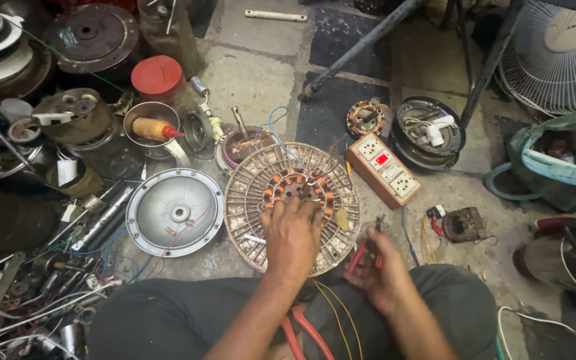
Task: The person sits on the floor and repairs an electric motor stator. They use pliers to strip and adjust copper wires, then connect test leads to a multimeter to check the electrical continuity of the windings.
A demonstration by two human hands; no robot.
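The left hand [293,235] presses spread fingers on the copper-wound motor [293,200]; the right hand [376,267] seems clamped on red-handled pliers [361,252], ready for careful wire work.

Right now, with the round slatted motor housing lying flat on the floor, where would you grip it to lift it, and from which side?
Probably by the outer rim of the motor housing, on its far-left arc. It lies flat, the slats give finger gaps, and the left hand covers the copper windings at the centre. The near edge sits against the person's legs, and the socket box crowds the right.
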